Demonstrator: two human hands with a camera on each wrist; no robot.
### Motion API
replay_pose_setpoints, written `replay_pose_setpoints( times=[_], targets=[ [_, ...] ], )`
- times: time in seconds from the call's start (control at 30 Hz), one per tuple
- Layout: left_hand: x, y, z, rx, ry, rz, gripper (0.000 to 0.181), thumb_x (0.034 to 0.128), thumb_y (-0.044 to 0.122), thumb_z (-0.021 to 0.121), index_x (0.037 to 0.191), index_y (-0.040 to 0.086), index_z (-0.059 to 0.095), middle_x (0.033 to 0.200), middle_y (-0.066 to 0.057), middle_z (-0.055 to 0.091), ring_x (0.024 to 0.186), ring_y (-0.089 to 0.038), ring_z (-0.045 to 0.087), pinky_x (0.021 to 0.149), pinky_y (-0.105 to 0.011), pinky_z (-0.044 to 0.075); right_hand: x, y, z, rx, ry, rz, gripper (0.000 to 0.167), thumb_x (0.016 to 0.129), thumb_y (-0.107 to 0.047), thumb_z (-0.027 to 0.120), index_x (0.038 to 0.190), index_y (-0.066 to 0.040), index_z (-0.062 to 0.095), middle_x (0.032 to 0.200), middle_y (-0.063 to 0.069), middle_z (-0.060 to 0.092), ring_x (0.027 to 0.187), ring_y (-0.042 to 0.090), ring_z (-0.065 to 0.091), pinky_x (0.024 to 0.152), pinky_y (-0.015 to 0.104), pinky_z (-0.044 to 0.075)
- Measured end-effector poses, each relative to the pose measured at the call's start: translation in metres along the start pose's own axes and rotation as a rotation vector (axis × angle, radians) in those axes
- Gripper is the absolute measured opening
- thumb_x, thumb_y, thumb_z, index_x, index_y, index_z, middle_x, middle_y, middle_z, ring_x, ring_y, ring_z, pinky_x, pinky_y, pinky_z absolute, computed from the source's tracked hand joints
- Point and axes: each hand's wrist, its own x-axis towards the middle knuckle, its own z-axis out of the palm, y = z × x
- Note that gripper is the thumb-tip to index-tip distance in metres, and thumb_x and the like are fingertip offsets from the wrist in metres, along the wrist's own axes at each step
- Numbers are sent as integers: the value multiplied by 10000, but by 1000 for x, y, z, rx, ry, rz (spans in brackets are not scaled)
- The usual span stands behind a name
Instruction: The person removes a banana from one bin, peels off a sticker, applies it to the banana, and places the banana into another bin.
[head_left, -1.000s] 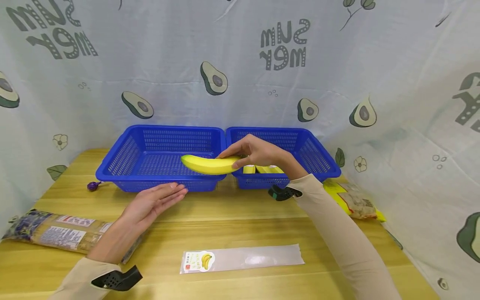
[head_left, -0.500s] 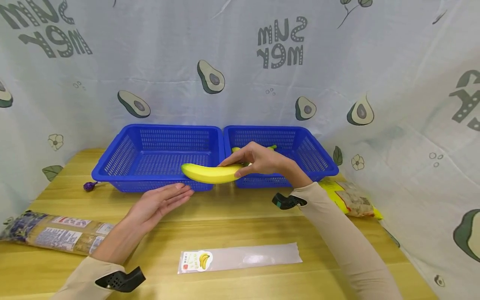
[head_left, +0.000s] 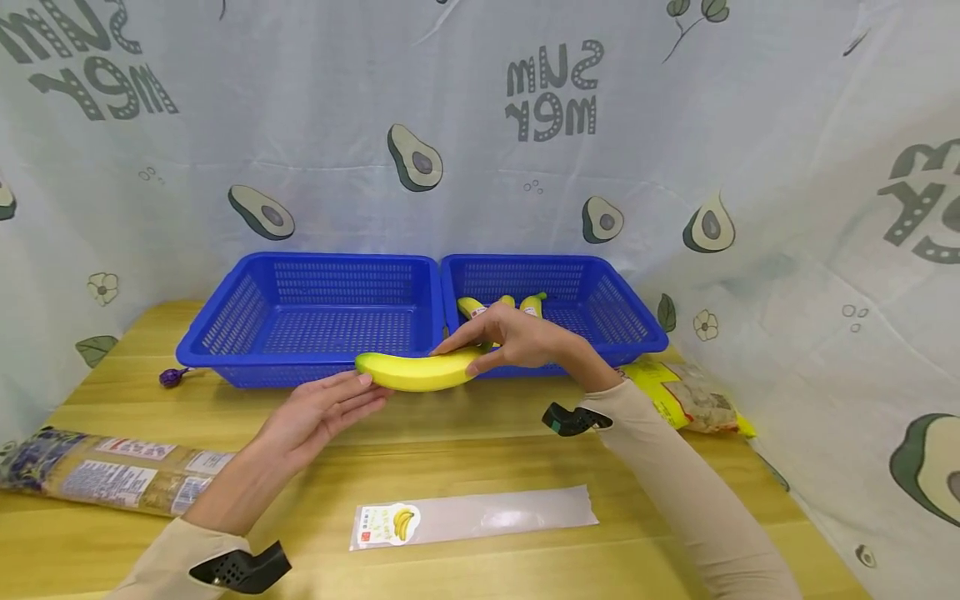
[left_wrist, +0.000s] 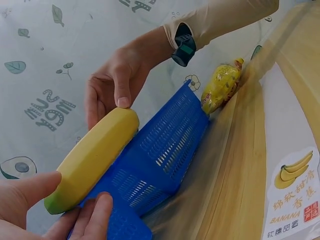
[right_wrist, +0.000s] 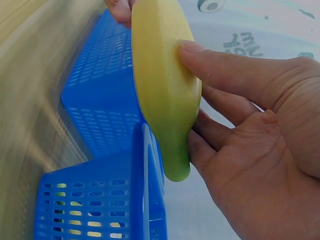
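In the head view, a yellow banana (head_left: 416, 372) with green ends is held level above the table, just in front of the baskets. My right hand (head_left: 517, 336) grips it near the stem end, the thumb on one side and the fingers on the other, as the right wrist view shows. At the opposite green tip, my left hand (head_left: 318, 410) takes the banana between thumb and fingers; in the left wrist view the thumb (left_wrist: 42, 186) lies against one side of the tip. Several more bananas (head_left: 531, 305) lie in the right blue basket (head_left: 622, 321), partly hidden by my right hand.
A second blue basket (head_left: 307, 367) stands at left. A clear sleeve with a banana label (head_left: 480, 517) lies in front. Around the edges are a long printed packet (head_left: 112, 477), a purple-wrapped lollipop (head_left: 172, 377) and a yellow bag (head_left: 690, 398). A printed curtain (head_left: 480, 150) hangs behind.
My right hand has brought the banana down and toward me, out from over the baskets. My left hand has come to its green tip and now takes hold of it.
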Motion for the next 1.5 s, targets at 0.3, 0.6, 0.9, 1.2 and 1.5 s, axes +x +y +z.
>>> replay_pose_setpoints(
  times=[0.3,0.6,0.9,1.2,1.5],
  targets=[
    [0,-2,5,-22,54,-10,444,1114,110,608,1485,-105,495,1241,-95,735,1153,-205,743,1116,-396,542,-6,2,10,-25,-4,-40,436,974,15,774,1398,48,679,1405,158,705,1305,262,676,1024,369,617],
    [-2,-10,8,-63,100,-30,416,1101,43,603,1466,-87,451,1197,-66,722,1089,-204,756,1054,-372,591,-14,4,23,-31,27,24,426,961,10,792,1379,5,712,1358,113,739,1203,190,703,982,351,626],
    [-1,-21,6,-59,107,-60,424,1092,31,612,1468,-81,451,1246,-87,672,1110,-221,745,1069,-391,582,-26,14,33,-34,50,21,438,930,-13,834,1354,10,727,1330,105,755,1179,180,705,987,337,615],
    [-2,-31,-4,-32,64,-88,527,1100,35,593,1539,-141,360,1291,-124,652,1179,-227,707,1116,-415,544,-40,34,40,27,81,75,420,910,-17,855,1315,12,749,1310,116,762,1187,205,706,1043,357,593],
    [0,-44,-8,10,35,-91,573,1096,8,582,1538,-205,287,1291,-174,656,1149,-235,727,1077,-399,576,-46,55,48,153,92,69,370,917,54,819,1274,99,731,1266,225,755,1177,329,726,1000,387,628]
  ],
)
